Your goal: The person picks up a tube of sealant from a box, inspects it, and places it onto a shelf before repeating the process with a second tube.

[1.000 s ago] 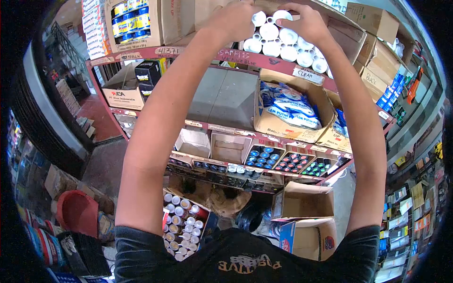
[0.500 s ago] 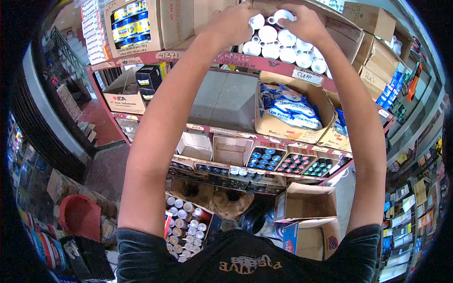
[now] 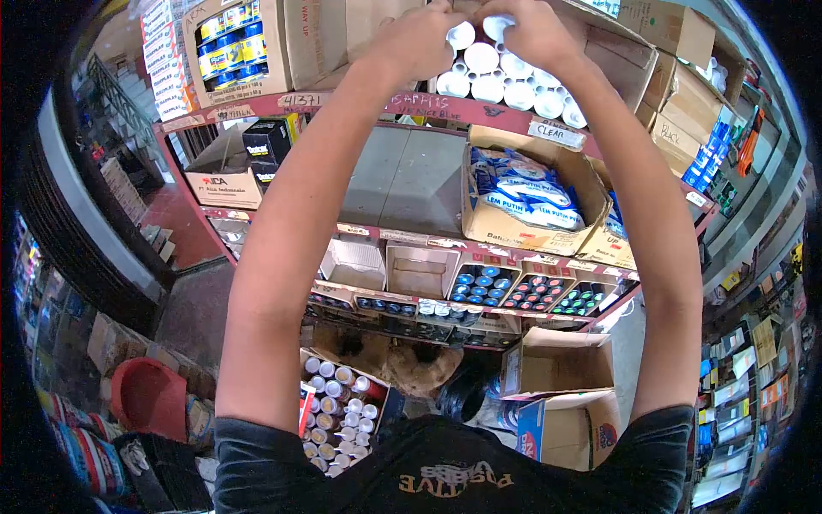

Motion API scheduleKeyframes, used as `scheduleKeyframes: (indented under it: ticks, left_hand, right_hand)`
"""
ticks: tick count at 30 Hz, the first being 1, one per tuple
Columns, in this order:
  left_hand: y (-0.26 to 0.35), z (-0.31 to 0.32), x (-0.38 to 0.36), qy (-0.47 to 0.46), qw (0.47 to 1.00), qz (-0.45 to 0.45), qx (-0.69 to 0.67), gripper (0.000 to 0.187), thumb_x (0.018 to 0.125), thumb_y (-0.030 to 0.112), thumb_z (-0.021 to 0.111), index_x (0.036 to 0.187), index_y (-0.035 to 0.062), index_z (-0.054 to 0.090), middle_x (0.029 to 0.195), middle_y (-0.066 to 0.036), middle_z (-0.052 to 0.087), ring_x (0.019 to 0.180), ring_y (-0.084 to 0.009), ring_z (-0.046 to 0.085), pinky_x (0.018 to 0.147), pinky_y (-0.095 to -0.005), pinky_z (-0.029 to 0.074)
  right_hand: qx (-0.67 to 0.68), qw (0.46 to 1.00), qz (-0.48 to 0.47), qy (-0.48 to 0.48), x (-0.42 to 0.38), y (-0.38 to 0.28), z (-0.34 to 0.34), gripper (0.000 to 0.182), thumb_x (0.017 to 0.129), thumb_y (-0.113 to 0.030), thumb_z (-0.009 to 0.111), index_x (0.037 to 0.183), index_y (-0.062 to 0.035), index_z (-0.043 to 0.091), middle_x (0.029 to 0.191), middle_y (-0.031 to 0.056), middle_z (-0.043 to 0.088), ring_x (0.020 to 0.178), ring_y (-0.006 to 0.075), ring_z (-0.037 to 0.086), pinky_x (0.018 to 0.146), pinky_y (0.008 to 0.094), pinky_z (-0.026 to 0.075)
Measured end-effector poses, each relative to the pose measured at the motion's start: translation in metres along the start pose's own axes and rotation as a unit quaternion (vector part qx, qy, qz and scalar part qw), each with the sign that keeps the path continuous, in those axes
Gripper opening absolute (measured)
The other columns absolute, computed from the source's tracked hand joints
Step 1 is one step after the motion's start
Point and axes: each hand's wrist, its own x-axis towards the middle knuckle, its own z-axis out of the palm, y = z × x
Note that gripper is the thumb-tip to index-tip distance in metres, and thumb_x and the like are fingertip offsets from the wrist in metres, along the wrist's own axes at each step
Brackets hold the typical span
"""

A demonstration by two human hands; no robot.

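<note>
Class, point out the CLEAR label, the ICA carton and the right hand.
CLEAR label [image 3: 556, 134]: head view, its face.
ICA carton [image 3: 224, 189]: head view, printed front.
Right hand [image 3: 543, 38]: head view, back of the hand.

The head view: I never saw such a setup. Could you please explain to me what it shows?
There is no robot: these are a person's bare hands, seen by a camera on the head looking forward and down. The left hand and right hand are raised at the top shelf, by white cylinders in a box. Whether either hand grips one, I cannot tell. One shelf lower, blue-and-white bags lie in a carton. Lower still are white-lidded jars.
</note>
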Motion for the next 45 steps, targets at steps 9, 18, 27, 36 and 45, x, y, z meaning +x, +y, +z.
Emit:
scheduleKeyframes:
  ticks: [9,18,27,36,45]
  left_hand:
    - [0.03,-0.038,-0.005,-0.02,0.998,-0.039,-0.055,0.035,0.09,0.015,0.06,0.124,0.0079,0.068,0.12,-0.02,0.064,0.117,-0.0395,0.062,0.098,-0.0504,0.05]
    - [0.043,-0.048,-0.007,-0.027,0.995,-0.071,-0.06,0.031,0.091,0.018,0.06,0.119,0.0087,0.07,0.121,-0.019,0.064,0.119,-0.0386,0.062,0.098,-0.0505,0.05]
    - [0.048,-0.047,-0.003,-0.025,0.996,-0.08,-0.028,0.027,0.09,0.012,0.058,0.112,0.0095,0.072,0.116,-0.017,0.067,0.115,-0.0385,0.064,0.096,-0.0515,0.051]
    - [0.047,-0.046,-0.001,-0.039,0.996,-0.079,0.015,0.031,0.089,0.01,0.057,0.116,0.0124,0.072,0.121,-0.016,0.067,0.118,-0.0368,0.064,0.099,-0.0547,0.049]
    - [0.05,-0.037,0.0,-0.046,0.991,-0.097,0.079,0.03,0.093,0.014,0.058,0.121,0.0142,0.069,0.12,-0.015,0.067,0.114,-0.0373,0.066,0.095,-0.0556,0.051]
  right_hand:
    - [0.002,0.999,-0.016,0.048,0.02,0.031,0.022,0.037,0.082,-0.001,0.059,0.116,-0.0016,0.074,0.119,0.0236,0.072,0.109,0.0385,0.07,0.099,0.0428,0.055]
    - [0.112,0.993,0.028,-0.029,0.021,0.053,0.023,0.038,0.089,-0.009,0.065,0.125,0.0027,0.069,0.124,0.0217,0.072,0.116,0.0317,0.069,0.102,0.0395,0.054]
    - [0.099,0.993,0.04,-0.059,0.006,0.035,-0.002,0.044,0.092,-0.023,0.065,0.13,-0.0016,0.068,0.129,0.0203,0.07,0.12,0.0322,0.067,0.105,0.0392,0.052]
    - [0.094,0.994,0.04,-0.041,0.01,0.046,0.01,0.041,0.093,-0.024,0.066,0.131,-0.0074,0.069,0.128,0.0192,0.07,0.12,0.0348,0.067,0.104,0.0402,0.052]
    - [0.102,0.994,-0.035,0.007,0.012,0.074,0.038,0.046,0.088,-0.019,0.07,0.133,-0.0078,0.067,0.123,0.0206,0.072,0.114,0.0336,0.07,0.099,0.0399,0.054]
